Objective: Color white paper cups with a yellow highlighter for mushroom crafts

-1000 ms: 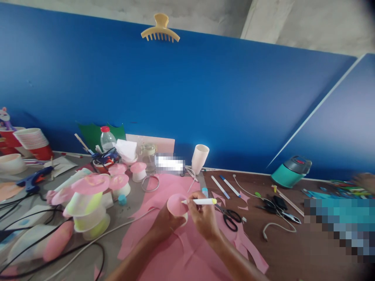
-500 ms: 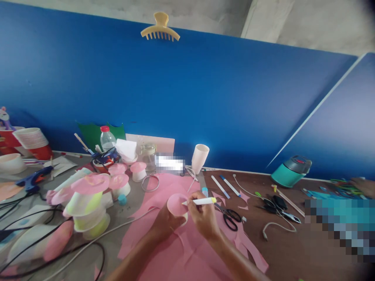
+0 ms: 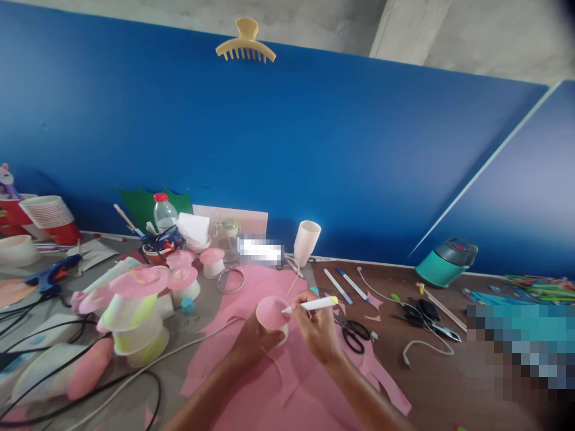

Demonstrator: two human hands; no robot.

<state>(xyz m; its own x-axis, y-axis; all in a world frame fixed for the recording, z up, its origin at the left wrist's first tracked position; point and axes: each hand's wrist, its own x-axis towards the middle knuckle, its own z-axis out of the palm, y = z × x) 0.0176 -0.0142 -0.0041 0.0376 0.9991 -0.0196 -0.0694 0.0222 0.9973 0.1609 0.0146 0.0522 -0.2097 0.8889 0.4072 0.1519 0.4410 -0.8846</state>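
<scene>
Pink-topped, round white cup (image 3: 271,312) sits clasped in the left grip (image 3: 252,342) — just beside it, the right grip (image 3: 318,330) pinches a slim white, yellow-ended marker (image 3: 318,303), tip over the pink top. Hold the cup steady — light, slow strokes would suit that surface.

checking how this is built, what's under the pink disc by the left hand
Under the pink disc, a pale strip of a base shows on the near side. The left hand covers much of the rest; the disc hides any inside.
</scene>
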